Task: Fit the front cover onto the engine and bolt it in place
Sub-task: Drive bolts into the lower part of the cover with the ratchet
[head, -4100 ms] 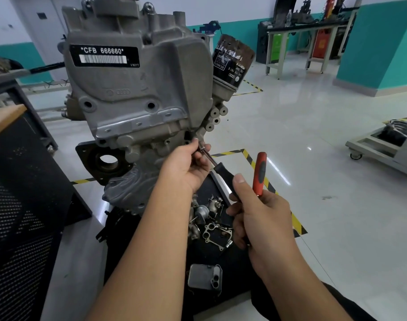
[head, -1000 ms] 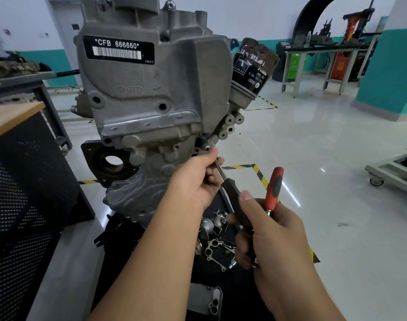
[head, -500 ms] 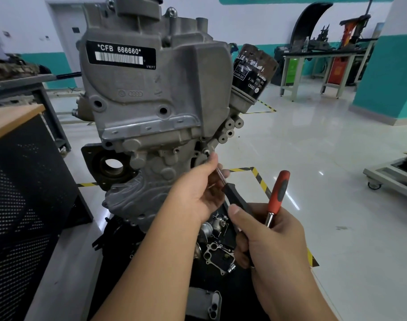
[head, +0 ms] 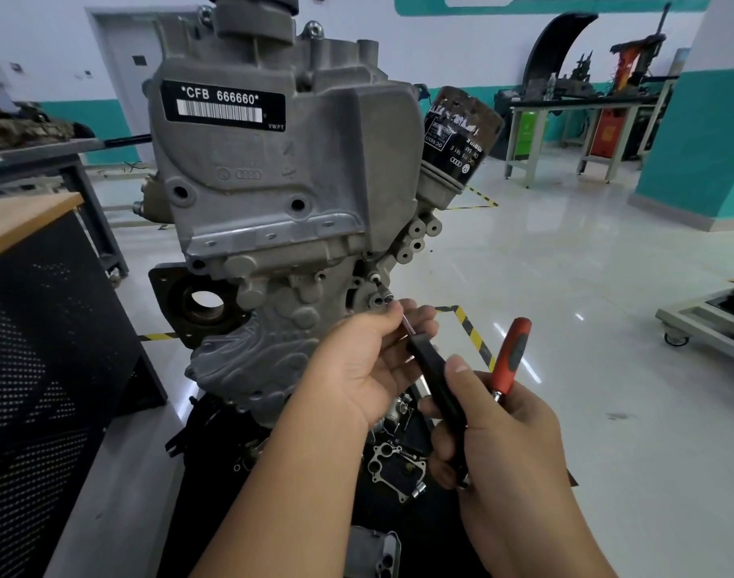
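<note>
The grey front cover (head: 282,189) with a black "CFB 666660" label sits on the upright engine (head: 257,360). My left hand (head: 365,360) pinches the thin metal shaft of a black-handled driver (head: 438,390) just below a small bolt (head: 388,301) at the cover's lower right edge. My right hand (head: 494,435) grips the driver's black handle and also holds a red-handled tool (head: 510,356) that sticks upward. Another bolt head (head: 374,278) shows just above.
A black oil filter (head: 457,135) juts from the engine's right side. Loose metal parts and a gasket plate (head: 394,469) lie on the black stand below. A black mesh cabinet (head: 44,348) stands left; a wheeled cart (head: 707,323) and workbenches (head: 582,114) are at the right.
The view has shifted down and closer to the engine. My left fingers have slid back along the shaft, uncovering the bolt at the cover's lower right edge. Both hands keep their hold on the tools.
</note>
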The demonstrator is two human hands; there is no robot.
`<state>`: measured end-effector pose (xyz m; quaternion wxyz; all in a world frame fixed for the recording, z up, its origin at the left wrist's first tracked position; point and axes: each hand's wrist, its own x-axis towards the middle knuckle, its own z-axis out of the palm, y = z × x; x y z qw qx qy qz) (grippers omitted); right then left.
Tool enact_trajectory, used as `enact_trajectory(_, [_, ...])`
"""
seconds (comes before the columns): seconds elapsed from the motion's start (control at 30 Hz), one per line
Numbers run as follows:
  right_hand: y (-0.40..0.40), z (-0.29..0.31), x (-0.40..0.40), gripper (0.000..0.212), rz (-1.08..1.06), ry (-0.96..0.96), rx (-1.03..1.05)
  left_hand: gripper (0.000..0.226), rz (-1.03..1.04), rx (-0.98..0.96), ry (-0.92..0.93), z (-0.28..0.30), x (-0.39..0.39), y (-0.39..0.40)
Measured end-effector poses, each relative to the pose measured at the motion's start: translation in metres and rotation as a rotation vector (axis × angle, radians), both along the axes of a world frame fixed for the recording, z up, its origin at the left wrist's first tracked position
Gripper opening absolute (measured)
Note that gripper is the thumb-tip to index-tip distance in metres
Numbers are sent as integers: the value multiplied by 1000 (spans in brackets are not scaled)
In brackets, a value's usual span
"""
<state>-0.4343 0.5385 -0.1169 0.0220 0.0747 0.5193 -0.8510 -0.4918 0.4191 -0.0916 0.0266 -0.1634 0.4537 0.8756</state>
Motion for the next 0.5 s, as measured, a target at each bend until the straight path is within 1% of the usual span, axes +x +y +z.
enact_trajectory(0.07, [0, 0, 0, 27, 53, -30, 9, 11, 37, -16, -10, -1, -2, 0])
enact_trajectory(0.13, [0, 2, 1, 25, 77, -42, -6, 5, 88, -26, -22, 0, -3, 2])
enact_trajectory(0.27, [0, 2, 0, 23, 9, 13, 7, 17, 164, -48, -30, -1, -5, 3])
enact_trajectory(0.37, [1, -1, -1, 25, -23, 2, -2, 15, 104, -23, -31, -1, -4, 1])
enact_trajectory(0.43, [2, -2, -3, 24, -5, -23, 3, 17, 55, -14, -18, -1, -4, -1])
enact_trajectory(0.5, [3, -2, -5, 26, 43, -45, 21, 15, 74, -39, -23, -1, -6, -2])
